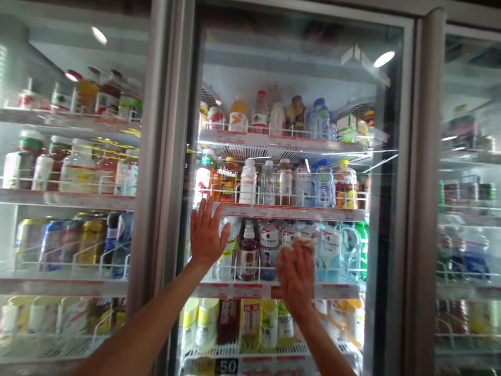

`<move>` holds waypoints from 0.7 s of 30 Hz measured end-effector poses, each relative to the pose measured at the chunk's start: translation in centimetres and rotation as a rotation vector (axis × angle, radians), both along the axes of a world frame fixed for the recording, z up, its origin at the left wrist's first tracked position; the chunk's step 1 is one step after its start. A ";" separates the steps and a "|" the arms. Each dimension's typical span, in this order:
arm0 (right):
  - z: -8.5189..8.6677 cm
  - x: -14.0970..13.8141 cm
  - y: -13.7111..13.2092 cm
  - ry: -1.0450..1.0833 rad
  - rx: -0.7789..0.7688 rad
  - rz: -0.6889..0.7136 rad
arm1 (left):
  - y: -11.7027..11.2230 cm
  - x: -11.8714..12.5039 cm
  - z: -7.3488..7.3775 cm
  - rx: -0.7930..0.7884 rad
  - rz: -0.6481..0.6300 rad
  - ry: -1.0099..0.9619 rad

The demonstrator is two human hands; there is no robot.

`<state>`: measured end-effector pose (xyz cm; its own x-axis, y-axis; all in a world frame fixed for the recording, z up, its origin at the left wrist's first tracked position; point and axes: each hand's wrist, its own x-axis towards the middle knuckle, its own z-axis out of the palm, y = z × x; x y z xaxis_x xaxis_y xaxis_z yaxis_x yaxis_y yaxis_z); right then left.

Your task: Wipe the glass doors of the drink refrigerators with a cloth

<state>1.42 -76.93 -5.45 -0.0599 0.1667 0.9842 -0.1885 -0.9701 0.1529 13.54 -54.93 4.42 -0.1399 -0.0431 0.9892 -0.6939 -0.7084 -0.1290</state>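
Observation:
A glass door (305,57) of a drinks fridge stands closed in front of me. My left hand (207,230) is spread against the glass with its fingers apart and holds nothing. My right hand (295,277) presses a pale cloth (303,245) to the pane, right of the left hand; the hand is slightly blurred and covers most of the cloth. Behind the glass, near the hands, stand a dark red bottle (249,256) and several light-blue bottles (331,250).
Metal door frames (166,130) run up both sides of the pane. More fridge sections with drinks stand to the left and right, with cans (92,240) on a left shelf. White wire shelves (274,211) carry price strips. Ceiling lights reflect in the glass.

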 end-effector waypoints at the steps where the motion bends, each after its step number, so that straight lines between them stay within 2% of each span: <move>1: -0.6 0.1 0.5 0.086 -0.074 0.012 | 0.0 0.0 0.0 0.000 -0.002 -0.010; 3: -1.4 -0.4 -0.2 0.142 -0.121 0.008 | 0.1 0.0 0.0 0.006 -0.003 -0.031; 7: -0.4 -2.3 -4.2 -0.176 0.165 -0.066 | 0.1 0.1 0.0 0.012 -0.007 -0.019; 9: -0.1 -2.1 -3.9 -0.224 0.206 -0.059 | 0.1 0.1 0.0 0.011 -0.025 0.012; 13: -1.3 -0.7 -0.2 0.093 -0.051 0.003 | 0.2 0.0 0.0 0.014 -0.043 0.041; 15: -1.5 -0.7 -0.4 0.129 -0.086 0.000 | 0.2 -0.1 -0.1 0.015 -0.034 0.023; 19: -0.2 -1.4 -3.5 -0.188 0.152 -0.054 | -0.2 0.1 -0.2 0.011 -0.024 0.018; 21: 0.0 -1.0 -3.0 -0.235 0.200 -0.056 | -0.2 0.2 -0.1 0.012 -0.031 0.041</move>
<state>0.47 -79.89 -5.43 -0.2859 -0.0197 0.9581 -0.2503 -0.9635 -0.0945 13.78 -55.11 4.36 -0.1003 -0.0513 0.9936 -0.7205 -0.6850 -0.1081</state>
